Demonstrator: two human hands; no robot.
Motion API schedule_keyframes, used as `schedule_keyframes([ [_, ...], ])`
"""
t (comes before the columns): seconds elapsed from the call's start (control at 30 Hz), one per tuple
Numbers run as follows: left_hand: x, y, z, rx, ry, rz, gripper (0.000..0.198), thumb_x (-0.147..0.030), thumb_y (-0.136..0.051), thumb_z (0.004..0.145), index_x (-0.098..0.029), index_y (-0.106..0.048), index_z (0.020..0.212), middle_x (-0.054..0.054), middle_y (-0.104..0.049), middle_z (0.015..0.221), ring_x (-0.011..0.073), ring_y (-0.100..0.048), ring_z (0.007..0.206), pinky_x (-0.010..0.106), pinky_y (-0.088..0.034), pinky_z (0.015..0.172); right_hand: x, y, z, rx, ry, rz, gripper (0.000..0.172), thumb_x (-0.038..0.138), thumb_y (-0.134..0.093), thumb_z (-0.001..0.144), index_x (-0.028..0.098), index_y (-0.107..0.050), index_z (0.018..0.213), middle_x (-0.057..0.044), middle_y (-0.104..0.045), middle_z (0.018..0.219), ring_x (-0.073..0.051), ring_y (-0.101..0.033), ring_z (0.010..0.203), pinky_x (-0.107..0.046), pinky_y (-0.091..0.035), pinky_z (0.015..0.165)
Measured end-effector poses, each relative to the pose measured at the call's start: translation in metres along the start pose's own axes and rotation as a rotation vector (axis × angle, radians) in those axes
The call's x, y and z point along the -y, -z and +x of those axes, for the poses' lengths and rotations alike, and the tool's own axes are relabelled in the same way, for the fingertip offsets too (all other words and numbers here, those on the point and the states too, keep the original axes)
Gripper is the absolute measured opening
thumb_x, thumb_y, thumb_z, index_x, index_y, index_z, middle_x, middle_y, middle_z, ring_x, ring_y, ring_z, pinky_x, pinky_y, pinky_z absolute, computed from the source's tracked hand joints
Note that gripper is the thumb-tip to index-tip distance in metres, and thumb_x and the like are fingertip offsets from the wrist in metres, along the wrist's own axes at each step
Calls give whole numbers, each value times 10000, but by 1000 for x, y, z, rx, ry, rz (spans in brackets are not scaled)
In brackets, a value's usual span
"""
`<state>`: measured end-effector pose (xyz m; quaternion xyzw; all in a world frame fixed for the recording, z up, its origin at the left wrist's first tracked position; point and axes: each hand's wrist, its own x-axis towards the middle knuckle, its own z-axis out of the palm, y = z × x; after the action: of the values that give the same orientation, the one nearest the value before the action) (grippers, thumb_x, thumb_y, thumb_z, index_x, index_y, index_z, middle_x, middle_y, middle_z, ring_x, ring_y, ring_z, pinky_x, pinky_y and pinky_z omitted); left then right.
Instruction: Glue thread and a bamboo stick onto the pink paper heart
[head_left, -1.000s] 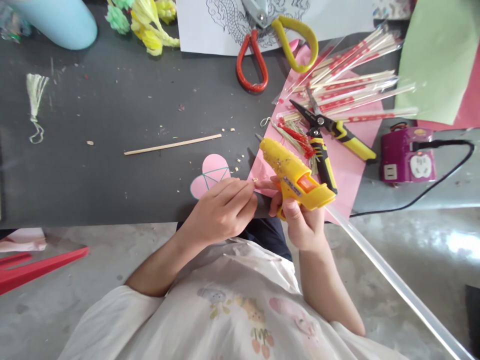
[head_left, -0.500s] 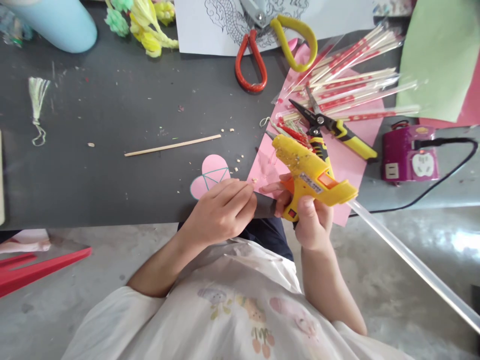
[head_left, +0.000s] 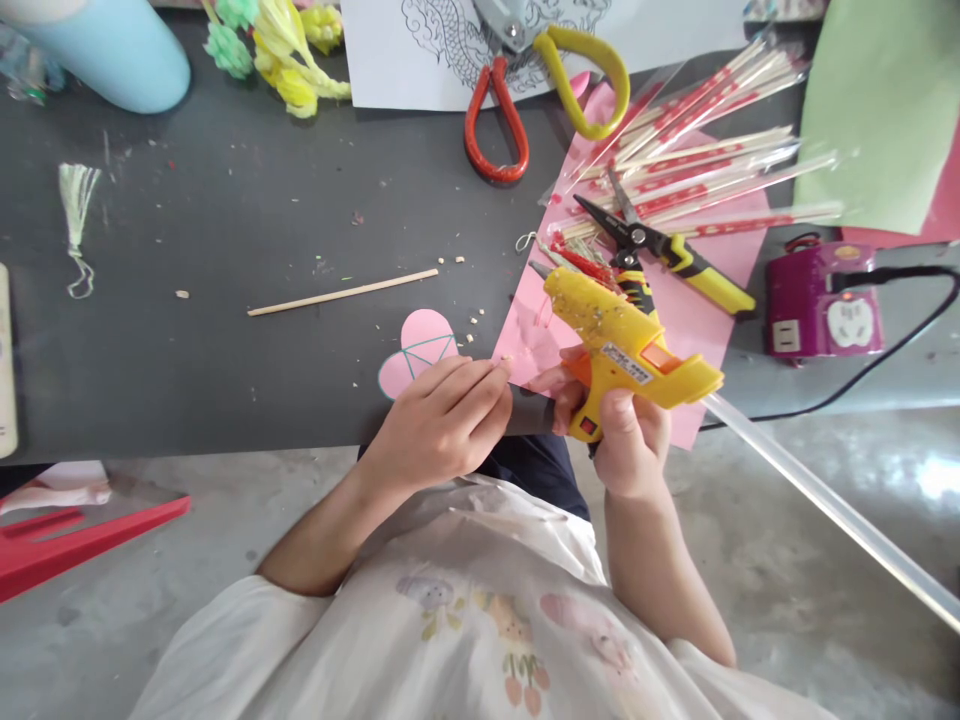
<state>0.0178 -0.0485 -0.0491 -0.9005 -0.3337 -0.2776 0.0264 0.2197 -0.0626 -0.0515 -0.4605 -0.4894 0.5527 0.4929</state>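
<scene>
My right hand point(head_left: 626, 440) grips a yellow glue gun point(head_left: 626, 340) by its handle, nozzle pointing up-left over a pink paper sheet point(head_left: 694, 320). A long clear glue stick point(head_left: 825, 505) trails from the gun's back toward the lower right. My left hand point(head_left: 442, 420) is closed in a pinch at the table's front edge, fingertips holding a tiny pale bit I cannot name. A pink heart-shaped paper cutout point(head_left: 418, 350) lies just above that hand.
On the dark table point(head_left: 225, 220) lie a thin wooden stick point(head_left: 341, 292), yellow-handled cutters point(head_left: 667, 250), red-and-yellow-handled scissors point(head_left: 525, 100), wrapped sticks point(head_left: 705, 150), a purple power socket point(head_left: 821, 300) with black cable, a tassel point(head_left: 75, 215) and green paper point(head_left: 877, 110).
My right hand swung the glue gun to the right and a little up, so its nozzle moved away from my left fingertips. My left hand stayed put.
</scene>
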Motion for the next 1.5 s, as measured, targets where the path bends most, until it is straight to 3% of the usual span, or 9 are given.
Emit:
schedule_keyframes([
  [0.17,0,-1,1,2,21,-16,131,-99,-589,860,-154,-642,965,95,-726,1080,209,-682,970,387,-571,871,2,-1,0,-22,-5,-30,376,557,-518,932,232,-644,1074,-70,-723,906,-136,-571,513,-322,-516,481],
  [0.4,0,-1,3,-16,26,-6,116,-93,-604,838,-130,-642,942,108,-731,1058,207,-674,893,395,-569,837,-2,3,-1,44,44,-14,326,466,-466,987,239,-636,1150,-65,-723,918,-131,-579,543,-304,-470,496],
  [0.67,1,2,3,-37,7,13,99,-123,-628,830,-169,-658,912,72,-748,1047,190,-676,876,380,-577,831,-1,2,-1,19,-1,-68,393,570,-469,952,277,-614,1172,-48,-712,915,-138,-570,519,-330,-511,508],
  [0.8,1,3,1,-118,-8,41,68,-151,-653,819,-187,-660,877,45,-755,979,181,-679,880,361,-578,823,-1,3,0,28,18,-50,369,547,-475,958,252,-624,1122,-61,-711,908,-130,-576,520,-316,-505,494],
  [0.93,0,2,0,-109,2,39,66,-148,-661,805,-174,-662,865,52,-747,930,188,-669,861,364,-562,819,-1,3,1,42,37,-28,331,519,-489,962,233,-628,1055,-59,-709,900,-120,-568,519,-292,-485,476],
  [1.33,0,3,2,-44,11,18,94,-144,-625,837,-162,-668,920,85,-731,1120,214,-650,1000,379,-531,900,1,2,3,35,26,-5,351,540,-512,945,226,-622,1057,-42,-702,834,-105,-564,494,-251,-446,442],
  [1.5,-2,3,1,-17,171,70,273,-212,-601,868,-165,-639,1134,122,-669,1256,265,-600,1141,424,-469,990,-2,5,1,59,17,9,317,493,-489,972,221,-636,1045,-60,-699,916,-109,-571,549,-270,-470,508],
])
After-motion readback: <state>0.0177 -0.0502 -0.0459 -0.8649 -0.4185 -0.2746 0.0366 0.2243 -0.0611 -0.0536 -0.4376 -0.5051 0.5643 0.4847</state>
